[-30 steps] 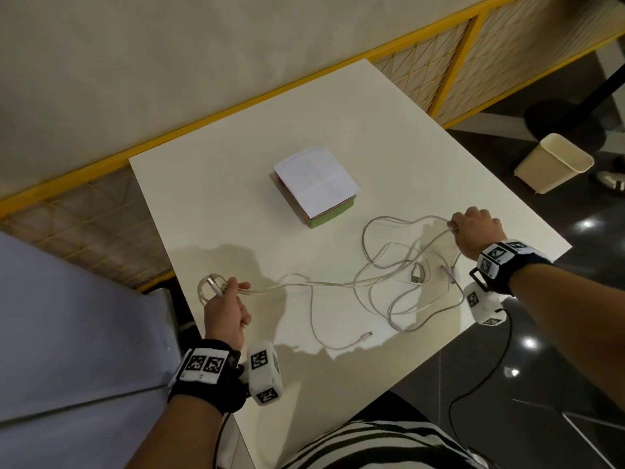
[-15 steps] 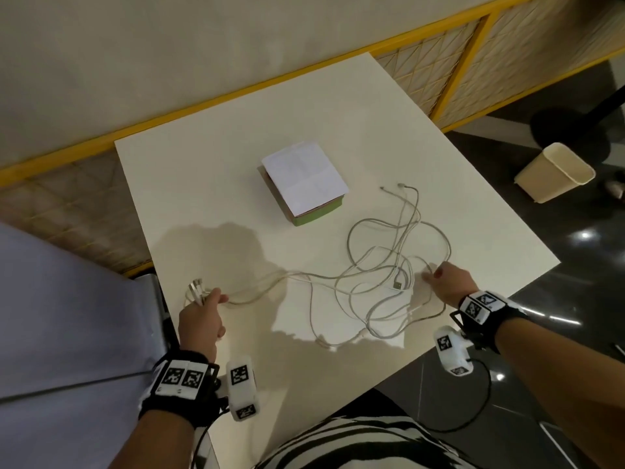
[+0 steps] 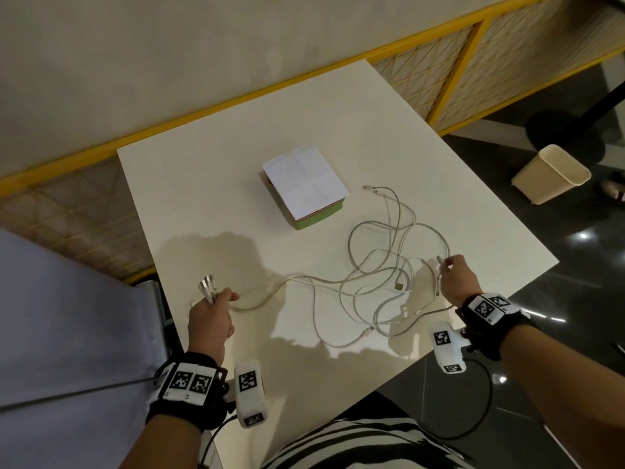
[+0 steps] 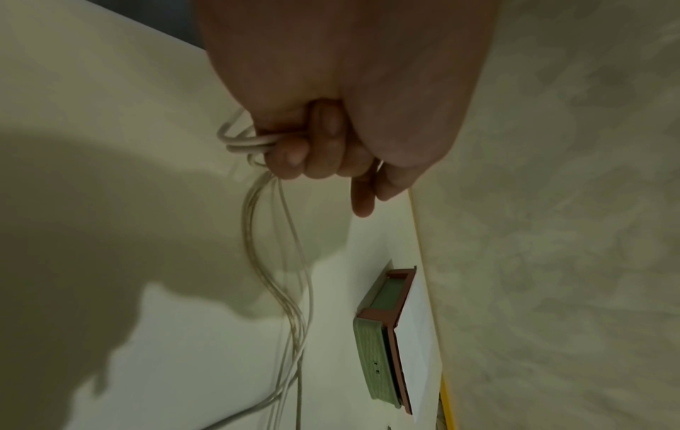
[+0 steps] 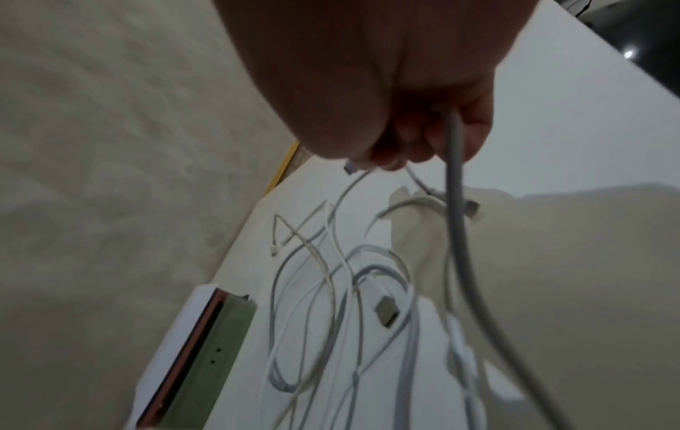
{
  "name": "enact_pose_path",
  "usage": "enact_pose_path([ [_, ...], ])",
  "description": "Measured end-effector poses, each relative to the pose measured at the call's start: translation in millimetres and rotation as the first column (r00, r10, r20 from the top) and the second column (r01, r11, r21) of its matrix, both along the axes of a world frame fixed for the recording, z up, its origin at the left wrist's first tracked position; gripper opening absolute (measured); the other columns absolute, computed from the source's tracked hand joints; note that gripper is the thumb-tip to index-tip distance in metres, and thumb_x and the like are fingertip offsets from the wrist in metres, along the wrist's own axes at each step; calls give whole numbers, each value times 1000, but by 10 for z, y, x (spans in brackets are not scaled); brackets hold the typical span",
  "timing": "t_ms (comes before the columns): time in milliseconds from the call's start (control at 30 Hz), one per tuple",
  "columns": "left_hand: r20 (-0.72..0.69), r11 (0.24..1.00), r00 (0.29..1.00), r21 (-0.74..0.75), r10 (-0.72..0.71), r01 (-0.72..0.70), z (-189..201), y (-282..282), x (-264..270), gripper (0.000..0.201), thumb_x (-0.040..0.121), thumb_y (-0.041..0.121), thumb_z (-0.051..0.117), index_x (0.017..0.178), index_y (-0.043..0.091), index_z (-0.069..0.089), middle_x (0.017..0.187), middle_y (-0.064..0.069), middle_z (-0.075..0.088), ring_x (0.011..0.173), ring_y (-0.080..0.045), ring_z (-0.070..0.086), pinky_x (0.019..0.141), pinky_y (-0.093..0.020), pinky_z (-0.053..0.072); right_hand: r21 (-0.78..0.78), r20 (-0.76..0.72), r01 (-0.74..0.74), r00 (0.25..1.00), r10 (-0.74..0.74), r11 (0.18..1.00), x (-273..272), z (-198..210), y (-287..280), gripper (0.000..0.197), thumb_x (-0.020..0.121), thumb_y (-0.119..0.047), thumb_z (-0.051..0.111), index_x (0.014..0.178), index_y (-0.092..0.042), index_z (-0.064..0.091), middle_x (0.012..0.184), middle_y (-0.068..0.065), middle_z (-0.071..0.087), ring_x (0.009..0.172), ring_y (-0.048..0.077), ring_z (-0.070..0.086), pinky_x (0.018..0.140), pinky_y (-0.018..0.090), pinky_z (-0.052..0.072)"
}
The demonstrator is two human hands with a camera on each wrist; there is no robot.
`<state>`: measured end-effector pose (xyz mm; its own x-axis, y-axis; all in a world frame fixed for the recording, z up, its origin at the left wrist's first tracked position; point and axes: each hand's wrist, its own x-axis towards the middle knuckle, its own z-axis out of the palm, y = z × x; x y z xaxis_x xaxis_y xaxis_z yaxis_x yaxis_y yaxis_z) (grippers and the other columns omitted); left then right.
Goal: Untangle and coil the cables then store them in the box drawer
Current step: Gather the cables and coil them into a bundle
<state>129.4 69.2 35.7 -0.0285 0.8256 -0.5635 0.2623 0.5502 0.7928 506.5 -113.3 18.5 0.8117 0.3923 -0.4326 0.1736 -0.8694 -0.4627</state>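
Right hand (image 3: 456, 279) now pinches cable end (image 3: 441, 260), lifted.

- Both forearms are bare.
- Left wrist: a black strap (image 3: 187, 389) carrying white tags printed with black square codes.
- A white camera block (image 3: 250, 394) with similar codes beside it.
- Right wrist: a matching strap (image 3: 490, 311) and white block (image 3: 446, 350), trailing a black cable (image 3: 487, 411).
- Black-and-white striped clothing (image 3: 358, 446) below.

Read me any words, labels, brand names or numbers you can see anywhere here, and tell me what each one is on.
No readable text anywhere.
White folded paper sheet on the green and brown box: only faint marks, too blurred to read.
Black wrist bands: square black-and-white coded markers, no letters or numbers.
White tangled cables: no print visible.
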Motion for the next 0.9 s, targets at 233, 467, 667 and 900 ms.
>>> enact_pose_path([
  [233,-5,1000,1000,6,-25,25,18,-25,-8,23,92,21,54,74,10,64,40,4,29,32,-10,26,46,-25,25,-170,102,-320,935,340,932,49,72,283,13,86,-17,52,75,-9,52,76,17,60,78,36,57,65,34,43],
  [467,-37,999,999,33,-37,38,86,-84,-37,22,92,20,54,75,10,65,47,-4,32,43,-18,28,45,-26,27,-225,47,-408,903,428,885,106,-143,359,35,90,-20,53,125,-13,50,118,22,60,107,39,57,83,39,47],
  [667,10,998,999,44,-42,41,146,-78,-4,22,92,20,54,77,9,65,51,-6,32,46,-18,28,45,-26,26,-274,42,-301,945,324,913,94,-111,341,37,92,-23,49,119,3,48,125,27,49,112,42,53,92,43,44],
  [900,65,997,996,40,-67,64,175,-24,52,23,94,21,54,78,9,64,51,-6,31,44,-17,26,43,-26,24,-172,150,-224,956,250,959,165,302,259,27,92,-19,45,106,3,53,105,31,62,99,44,58,80,41,45],
])
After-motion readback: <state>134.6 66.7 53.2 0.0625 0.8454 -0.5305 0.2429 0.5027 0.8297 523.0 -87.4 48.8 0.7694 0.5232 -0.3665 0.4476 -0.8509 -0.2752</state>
